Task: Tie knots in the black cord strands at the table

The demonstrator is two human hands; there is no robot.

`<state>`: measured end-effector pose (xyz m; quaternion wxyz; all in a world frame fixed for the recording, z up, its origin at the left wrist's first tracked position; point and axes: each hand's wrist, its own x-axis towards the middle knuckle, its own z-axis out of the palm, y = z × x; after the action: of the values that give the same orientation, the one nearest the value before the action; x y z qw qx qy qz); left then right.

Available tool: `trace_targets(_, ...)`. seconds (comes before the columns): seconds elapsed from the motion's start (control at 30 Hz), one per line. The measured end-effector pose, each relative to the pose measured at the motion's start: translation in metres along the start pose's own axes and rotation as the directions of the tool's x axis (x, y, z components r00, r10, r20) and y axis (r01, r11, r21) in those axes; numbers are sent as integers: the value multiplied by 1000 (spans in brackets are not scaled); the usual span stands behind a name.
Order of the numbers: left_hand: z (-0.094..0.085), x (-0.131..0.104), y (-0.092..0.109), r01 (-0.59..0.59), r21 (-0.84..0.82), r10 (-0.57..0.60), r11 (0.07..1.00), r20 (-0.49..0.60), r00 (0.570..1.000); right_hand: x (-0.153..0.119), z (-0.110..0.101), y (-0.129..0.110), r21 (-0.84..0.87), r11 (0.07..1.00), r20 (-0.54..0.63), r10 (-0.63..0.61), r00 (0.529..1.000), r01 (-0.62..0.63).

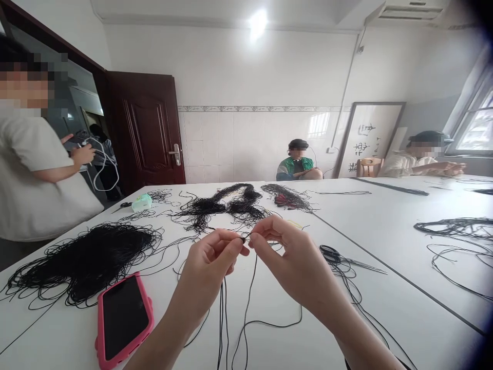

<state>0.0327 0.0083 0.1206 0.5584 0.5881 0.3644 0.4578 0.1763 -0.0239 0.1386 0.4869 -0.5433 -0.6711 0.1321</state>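
Observation:
Both hands are raised over the white table, fingertips nearly touching. My left hand (pixel 215 257) pinches a small black knot of cord (pixel 243 240) between thumb and forefinger. Just to its right, my right hand (pixel 283 252) is closed in a pinch on a thin end of the black cord by the knot. Several black cords (pixel 221 324) hang down below my left hand towards the table's near edge. Another loose black cord (pixel 273 325) curves across the tabletop beneath my hands.
A black cord pile (pixel 92 257) and a pink-cased tablet (pixel 124 316) lie left. Scissors (pixel 358 263) rest right of my right hand. Cord bundles (pixel 219 203) lie beyond my hands. One person stands left (pixel 38 164); two sit across (pixel 298 164) and far right (pixel 416 159).

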Motion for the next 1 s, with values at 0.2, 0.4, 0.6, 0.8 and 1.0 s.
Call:
trace_targets(0.2, 3, -2, -1, -8, 30, 7, 1000, 18, 1000, 1, 0, 0, -9, 1000, -27, 7, 1000, -7)
trace_targets(0.4, 2, -2, 0, 4, 76, -5, 997, 16, 1000, 2, 1, 0, -30, 1000, -50, 7, 999, -8)
trace_targets(0.6, 4, -4, 2, 30, 94, -32, 995, 16, 999, 0, 3, -1, -37, 999, -103, 0, 995, -4)
trace_targets(0.8, 4, -2, 2, 19, 51, -20, 999, 18, 1000, -2, 6, 0, -44, 998, -135, -55, 989, 49)
trace_targets(1.0, -1, 0, 4, 3, -67, -3, 998, -7, 1000, -4, 7, 3, -103, 974, -189, -217, 958, 200)
